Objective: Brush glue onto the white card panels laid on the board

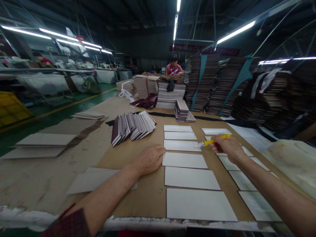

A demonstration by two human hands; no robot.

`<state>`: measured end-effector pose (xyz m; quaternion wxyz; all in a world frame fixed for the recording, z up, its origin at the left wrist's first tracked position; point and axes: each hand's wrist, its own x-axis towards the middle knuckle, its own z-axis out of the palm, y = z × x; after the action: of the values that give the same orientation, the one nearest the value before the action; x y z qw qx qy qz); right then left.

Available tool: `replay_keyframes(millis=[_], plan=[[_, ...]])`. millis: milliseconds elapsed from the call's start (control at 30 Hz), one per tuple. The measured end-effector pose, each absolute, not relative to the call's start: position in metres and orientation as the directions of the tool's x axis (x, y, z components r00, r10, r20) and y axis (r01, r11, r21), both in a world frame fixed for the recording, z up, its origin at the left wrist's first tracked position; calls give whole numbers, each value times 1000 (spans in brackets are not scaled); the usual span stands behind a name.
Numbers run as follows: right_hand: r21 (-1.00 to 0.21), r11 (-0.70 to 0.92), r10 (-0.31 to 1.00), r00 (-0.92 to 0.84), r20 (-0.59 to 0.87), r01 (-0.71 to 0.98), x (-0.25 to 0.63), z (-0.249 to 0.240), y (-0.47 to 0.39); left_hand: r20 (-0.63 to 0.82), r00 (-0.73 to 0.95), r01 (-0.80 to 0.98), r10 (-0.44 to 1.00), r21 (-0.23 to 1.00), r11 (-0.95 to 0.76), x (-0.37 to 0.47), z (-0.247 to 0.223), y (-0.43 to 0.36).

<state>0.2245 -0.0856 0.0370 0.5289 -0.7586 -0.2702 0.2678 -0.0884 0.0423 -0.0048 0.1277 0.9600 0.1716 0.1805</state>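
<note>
— Closest to the camera, what lies on the desk [138,197]?

— White cards [190,177], flat in two columns on a brown sheet. The left column runs away from the near edge, card after card; the right column is partly hidden under the right forearm.

— Any boxes or bins?

— Only a yellow crate [11,108] far off on the left, on the floor; I cannot tell what is in it. Otherwise the goods are piled loose: a fanned row of dark-edged boards [133,126] beyond the left hand, a small stack [182,110] past the cards, and tall stacks [209,82] at the back.

— And the left hand [149,160]?

— Palm down, fingers loosely together, their tips resting on the left edge of one card in the left column.

— The right hand [228,146]?

— Closed around the yellow handle of a brush [209,142]. Its pale bristles touch the right end of the third card from the far end.

— Anyone else?

— A person [174,65] sits behind the far stacks.
</note>
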Motion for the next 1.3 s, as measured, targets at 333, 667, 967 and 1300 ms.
replay_keyframes(millis=[333, 667, 967, 1300], plan=[[-990, -140, 630, 773, -75, 19, 220, 60, -101, 302, 885, 284, 355, 255, -924, -88, 0, 42], [-985, -98, 782, 602, -163, -140, 162, 66, -107, 134, 957, 224, 256, 212, -951, -112, 36, 24], [-981, -144, 823, 535, -193, -133, 111, 48, -98, 168, 943, 253, 287, 196, -947, -128, 6, -4], [-978, -173, 802, 560, -207, -115, 98, 49, -98, 189, 935, 275, 299, 145, -951, -123, 12, -13]])
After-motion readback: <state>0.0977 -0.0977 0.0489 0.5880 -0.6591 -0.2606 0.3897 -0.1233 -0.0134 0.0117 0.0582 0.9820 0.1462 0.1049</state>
